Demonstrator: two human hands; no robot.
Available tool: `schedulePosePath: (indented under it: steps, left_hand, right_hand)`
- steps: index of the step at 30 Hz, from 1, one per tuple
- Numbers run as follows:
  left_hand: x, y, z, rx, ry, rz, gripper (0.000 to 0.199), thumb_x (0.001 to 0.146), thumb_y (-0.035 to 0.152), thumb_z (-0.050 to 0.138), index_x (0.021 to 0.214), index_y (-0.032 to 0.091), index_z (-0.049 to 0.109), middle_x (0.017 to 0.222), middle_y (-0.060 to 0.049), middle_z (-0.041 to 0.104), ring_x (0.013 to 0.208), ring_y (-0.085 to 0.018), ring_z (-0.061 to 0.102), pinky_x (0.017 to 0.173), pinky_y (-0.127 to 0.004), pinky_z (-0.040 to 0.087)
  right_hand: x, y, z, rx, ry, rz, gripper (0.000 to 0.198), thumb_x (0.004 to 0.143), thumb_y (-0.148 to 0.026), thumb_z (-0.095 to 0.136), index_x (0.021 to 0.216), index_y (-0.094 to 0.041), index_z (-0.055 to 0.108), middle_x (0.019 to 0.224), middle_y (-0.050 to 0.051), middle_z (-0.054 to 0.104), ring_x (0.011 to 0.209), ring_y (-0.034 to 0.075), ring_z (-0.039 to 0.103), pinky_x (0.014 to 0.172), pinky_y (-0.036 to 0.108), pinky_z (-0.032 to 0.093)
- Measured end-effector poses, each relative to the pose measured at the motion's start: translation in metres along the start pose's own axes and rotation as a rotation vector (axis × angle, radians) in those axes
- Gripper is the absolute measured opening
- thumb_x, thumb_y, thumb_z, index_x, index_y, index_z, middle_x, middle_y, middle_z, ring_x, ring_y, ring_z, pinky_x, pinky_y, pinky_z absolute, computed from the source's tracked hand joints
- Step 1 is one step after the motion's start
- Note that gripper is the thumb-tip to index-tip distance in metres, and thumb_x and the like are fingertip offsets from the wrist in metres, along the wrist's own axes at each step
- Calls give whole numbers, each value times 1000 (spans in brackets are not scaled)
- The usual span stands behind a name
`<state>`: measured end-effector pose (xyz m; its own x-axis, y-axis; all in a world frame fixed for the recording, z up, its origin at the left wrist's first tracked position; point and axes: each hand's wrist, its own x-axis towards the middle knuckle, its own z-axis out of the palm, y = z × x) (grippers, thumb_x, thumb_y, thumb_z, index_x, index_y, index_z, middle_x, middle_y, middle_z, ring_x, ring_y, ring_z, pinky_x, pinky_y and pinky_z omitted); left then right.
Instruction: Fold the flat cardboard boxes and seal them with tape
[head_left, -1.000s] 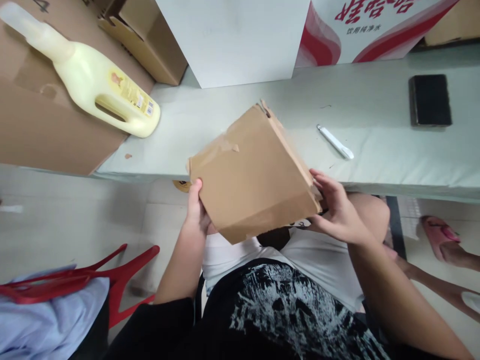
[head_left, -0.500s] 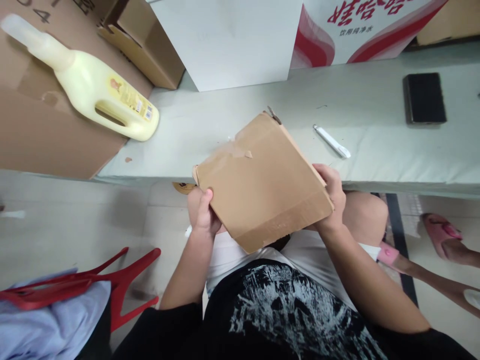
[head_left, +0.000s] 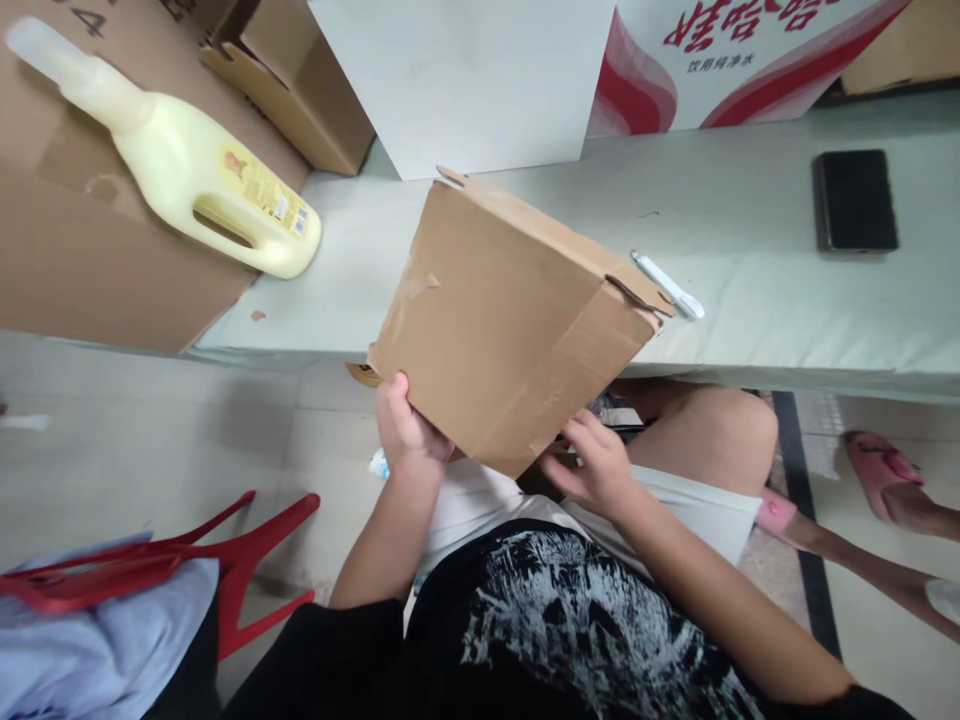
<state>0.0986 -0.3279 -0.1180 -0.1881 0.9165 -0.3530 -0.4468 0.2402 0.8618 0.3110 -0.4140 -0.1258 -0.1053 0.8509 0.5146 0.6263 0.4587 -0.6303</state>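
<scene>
A brown cardboard box (head_left: pixel 502 320) is held tilted above the table's front edge and my lap. My left hand (head_left: pixel 411 425) grips its lower left edge, thumb on the near face and the other fingers mostly hidden behind. At the lower right edge is my right hand (head_left: pixel 592 462), its thumb and fingers apart and the fingertips close to the cardboard; whether they touch it I cannot tell. Torn tape shows on the box's left side, and the flaps at its right corner stick out a little. A white utility knife (head_left: pixel 667 285) lies just beyond that corner.
A yellow bottle (head_left: pixel 202 170) lies against a large carton (head_left: pixel 90 250) at left. White cartons (head_left: pixel 465 80) stand along the back of the cloth-covered table (head_left: pixel 765 300). A dark phone-like object (head_left: pixel 856 200) lies at right. A red chair (head_left: pixel 240 560) stands lower left; another person's pink-shod foot (head_left: pixel 885 470) is at right.
The box has turned and tipped, so its right side and flaps now show. My right hand has left the box's right side and moved down and left to its lower edge.
</scene>
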Motion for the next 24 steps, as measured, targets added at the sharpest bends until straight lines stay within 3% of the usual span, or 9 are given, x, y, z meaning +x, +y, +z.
schedulePosePath:
  steps: [3, 8, 13, 16, 20, 22, 24]
  left_hand:
    - [-5, -8, 11, -40, 79, -6, 54, 79, 69, 59, 106, 23, 68, 100, -5, 76, 103, -27, 71, 82, -35, 59]
    - [-12, -12, 23, -153, 50, -52, 55, 72, 65, 66, 108, 23, 67, 102, -4, 76, 98, -25, 71, 80, -33, 58]
    - [-14, -16, 25, -187, 40, -84, 59, 66, 62, 73, 111, 25, 65, 105, -5, 75, 102, -27, 70, 89, -37, 58]
    - [-15, -15, 29, -159, 50, -74, 59, 68, 64, 71, 112, 24, 64, 104, -5, 75, 108, -30, 69, 93, -38, 57]
    - [-15, -10, 37, -192, 57, -42, 57, 75, 65, 63, 114, 23, 66, 110, -7, 75, 110, -30, 68, 90, -38, 57]
    - [-13, -5, 39, -224, 71, -14, 54, 78, 62, 59, 115, 23, 66, 113, -8, 74, 109, -28, 68, 89, -36, 56]
    - [-8, 0, 38, -228, 103, 16, 51, 78, 56, 58, 113, 22, 67, 110, -7, 74, 105, -26, 69, 88, -34, 56]
  right_hand:
    - [-5, -10, 24, -111, -119, 44, 4, 82, -24, 63, 85, -22, 64, 80, 6, 67, 65, 18, 63, 52, 27, 50]
    - [-5, -5, 29, -284, -76, 205, 30, 78, -37, 69, 101, -19, 72, 111, 19, 70, 86, 28, 68, 55, 34, 55]
    - [2, 5, 23, -180, -237, 235, 19, 80, -41, 69, 85, -24, 76, 87, 10, 75, 85, 29, 70, 70, 37, 57]
    - [-2, 6, 23, -190, -202, 319, 19, 77, -38, 70, 85, -22, 76, 87, 10, 75, 82, 28, 69, 68, 36, 56]
    - [-8, 0, 20, -231, -171, 344, 17, 88, -27, 58, 86, -21, 74, 96, 12, 74, 78, 22, 68, 59, 28, 49]
    - [-6, -5, 17, -167, -263, 306, 19, 93, -25, 55, 87, -21, 73, 93, 9, 74, 71, 16, 67, 58, 25, 46]
    - [-1, -7, 9, 18, -484, 234, 14, 93, -28, 60, 91, -21, 72, 86, 5, 75, 68, 14, 66, 60, 23, 46]
